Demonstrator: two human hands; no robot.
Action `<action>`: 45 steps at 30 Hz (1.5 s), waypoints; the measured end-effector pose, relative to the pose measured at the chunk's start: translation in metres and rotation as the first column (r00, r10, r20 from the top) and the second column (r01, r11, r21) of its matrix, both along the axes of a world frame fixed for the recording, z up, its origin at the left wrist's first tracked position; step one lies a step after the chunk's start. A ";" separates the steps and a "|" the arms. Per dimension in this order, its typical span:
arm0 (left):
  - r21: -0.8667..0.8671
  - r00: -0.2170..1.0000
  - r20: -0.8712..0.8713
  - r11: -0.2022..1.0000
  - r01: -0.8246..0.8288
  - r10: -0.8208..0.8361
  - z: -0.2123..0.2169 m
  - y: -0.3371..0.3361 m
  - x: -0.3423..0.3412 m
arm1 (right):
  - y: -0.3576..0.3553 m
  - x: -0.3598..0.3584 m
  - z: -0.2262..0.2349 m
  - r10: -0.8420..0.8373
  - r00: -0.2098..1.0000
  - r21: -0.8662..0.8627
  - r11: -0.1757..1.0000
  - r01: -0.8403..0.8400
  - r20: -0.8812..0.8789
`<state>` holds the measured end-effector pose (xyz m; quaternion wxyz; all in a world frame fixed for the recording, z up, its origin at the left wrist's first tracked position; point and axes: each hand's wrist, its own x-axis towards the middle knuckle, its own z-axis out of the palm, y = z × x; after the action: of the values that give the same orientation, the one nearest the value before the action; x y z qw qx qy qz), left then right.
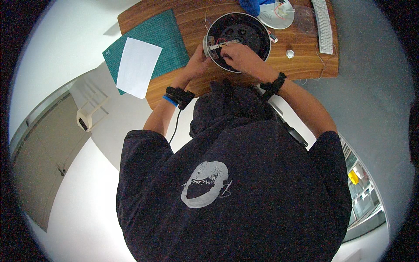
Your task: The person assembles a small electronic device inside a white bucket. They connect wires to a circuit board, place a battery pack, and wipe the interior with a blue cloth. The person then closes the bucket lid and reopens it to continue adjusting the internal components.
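Observation:
A round black housing point(261, 31) with a pale rim stands open at the table's front edge; dark round parts and a red wire show inside. My left hand point(199, 63) grips its left side, by a pale curved piece point(206, 46) at the rim; some of its fingers are hidden. Reaching over the near rim, my right hand point(242, 57) has its fingers bent together inside the housing. Beside those fingers a narrow light-coloured strip point(223, 44) crosses toward the centre. Whatever the right fingertips hold is too small to make out.
A white paper sheet point(139, 67) lies on a green cutting mat point(173, 37) to the left. At the back right are a white round lid-like part point(279, 22) with wires, a blue cloth point(250, 6) and a white keyboard point(323, 32). A small white round piece point(290, 53) sits nearer.

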<state>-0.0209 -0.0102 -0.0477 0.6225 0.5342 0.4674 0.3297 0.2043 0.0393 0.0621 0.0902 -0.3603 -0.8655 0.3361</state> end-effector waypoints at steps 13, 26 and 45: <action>0.064 0.995 -0.084 0.997 -0.052 0.057 0.014 0.003 0.003 | 0.005 0.001 -0.003 0.077 0.991 0.042 0.996 -0.073 -0.109; 0.014 0.995 0.072 0.998 -0.067 0.066 0.013 0.002 0.007 | 0.016 -0.011 -0.007 0.088 0.994 0.169 0.981 -0.098 0.068; 0.171 0.987 -0.120 0.982 -0.083 0.104 -0.012 0.007 0.004 | 0.025 -0.025 -0.023 0.295 0.937 0.439 0.828 -0.349 0.187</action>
<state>-0.0170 -0.0027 -0.0597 0.5283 0.5818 0.5021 0.3611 0.1788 0.0644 0.0387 0.0675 -0.1950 -0.9725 0.1085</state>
